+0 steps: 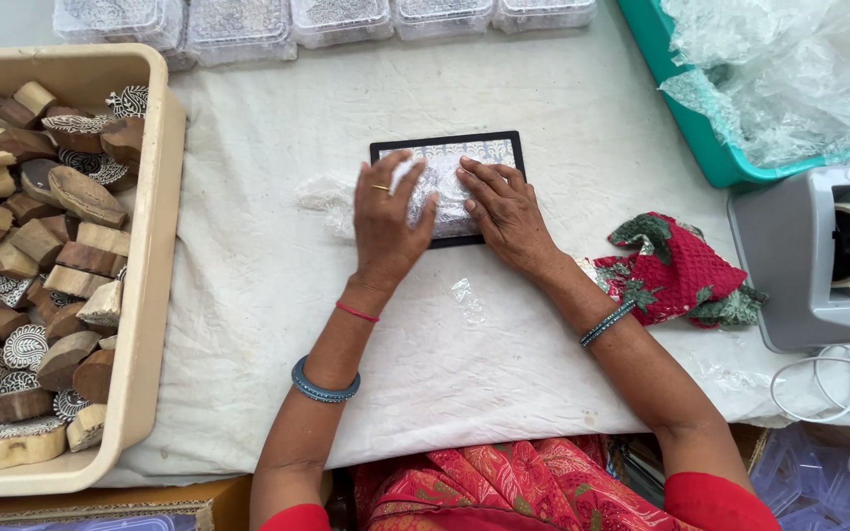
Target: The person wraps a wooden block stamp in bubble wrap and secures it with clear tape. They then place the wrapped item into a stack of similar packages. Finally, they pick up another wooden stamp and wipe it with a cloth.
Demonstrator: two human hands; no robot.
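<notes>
On the far left sits a beige plastic tub (154, 246), packed with carved wooden printing blocks (41, 256), some showing their white patterned faces. A white cloth (248, 295) covers the table beside it, and along the top edge runs a row of clear plastic boxes (238, 25).

Now to the middle: the left hand (386, 221) lies palm down, fingers spread slightly and flat, pressing on a crinkled sheet of clear plastic wrap (440, 182). That wrap lies over a black-framed flat tray (445, 187) with a pale patterned face, which rests on the cloth near the centre of the table. A loose tail of the wrap trails off the tray's left side, just beside the left hand. The right hand (504, 211) is right next to it, also palm down, fingers close together and extended, fingertips on the wrap over the tray. Neither hand grips anything; both press flat.

Further right, a red and green patterned cloth (676, 270) lies bunched near the right forearm. Beyond it stands a grey tape dispenser (809, 256), with a white cable (828, 379) looped below. At top right, a teal bin (700, 138) holds bubble wrap (789, 69).
</notes>
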